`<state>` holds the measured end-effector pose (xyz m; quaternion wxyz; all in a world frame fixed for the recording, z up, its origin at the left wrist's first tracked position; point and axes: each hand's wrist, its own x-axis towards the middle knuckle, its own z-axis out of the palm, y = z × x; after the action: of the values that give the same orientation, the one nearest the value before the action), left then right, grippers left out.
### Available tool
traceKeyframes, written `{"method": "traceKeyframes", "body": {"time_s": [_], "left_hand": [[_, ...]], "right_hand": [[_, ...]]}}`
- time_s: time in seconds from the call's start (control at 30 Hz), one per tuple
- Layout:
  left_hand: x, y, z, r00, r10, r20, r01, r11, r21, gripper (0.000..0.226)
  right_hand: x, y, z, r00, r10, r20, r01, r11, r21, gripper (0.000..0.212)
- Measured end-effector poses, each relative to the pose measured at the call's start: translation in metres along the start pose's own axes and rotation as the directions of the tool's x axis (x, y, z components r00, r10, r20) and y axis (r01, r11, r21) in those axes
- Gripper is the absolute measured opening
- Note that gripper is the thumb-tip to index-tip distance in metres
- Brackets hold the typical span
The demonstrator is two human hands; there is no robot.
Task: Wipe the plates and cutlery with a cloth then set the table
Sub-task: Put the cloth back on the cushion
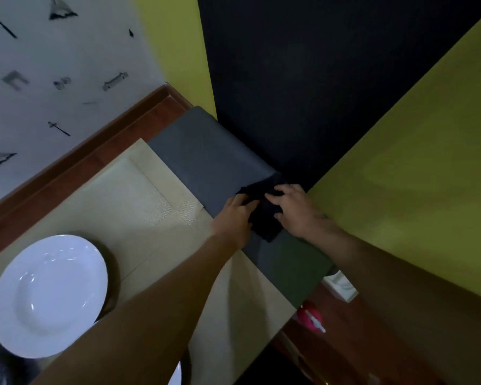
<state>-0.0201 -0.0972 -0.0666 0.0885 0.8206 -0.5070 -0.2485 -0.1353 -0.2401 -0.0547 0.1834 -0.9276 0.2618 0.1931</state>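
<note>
Cloth point(265, 225) bunched between both grips on the grey mat point(206, 151)

Left grip point(233, 216) and right grip point(296, 211) each curl fingers round the cloth between them. The white plate point(50, 295) lies well back from the left grip. A hasty lift could drag the mat along.

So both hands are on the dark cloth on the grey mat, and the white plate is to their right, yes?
No: the head view shows the white plate to their left. Left hand and right hand are both on the dark cloth, on the grey mat.
</note>
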Motion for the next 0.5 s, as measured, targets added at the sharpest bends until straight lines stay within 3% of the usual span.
{"method": "traceKeyframes", "body": {"time_s": [0.37,0.5], "left_hand": [[0.005,-0.003,-0.014,0.995,-0.008,0.097,0.005,1.000,0.023,0.067],[-0.007,-0.005,-0.036,0.996,-0.056,0.074,0.052,0.997,0.061,0.066]], "right_hand": [[0.000,-0.010,-0.017,0.999,0.046,0.025,-0.044,0.996,-0.071,0.063],[-0.001,-0.027,-0.030,1.000,0.021,0.018,-0.021,0.999,-0.037,0.064]]}}
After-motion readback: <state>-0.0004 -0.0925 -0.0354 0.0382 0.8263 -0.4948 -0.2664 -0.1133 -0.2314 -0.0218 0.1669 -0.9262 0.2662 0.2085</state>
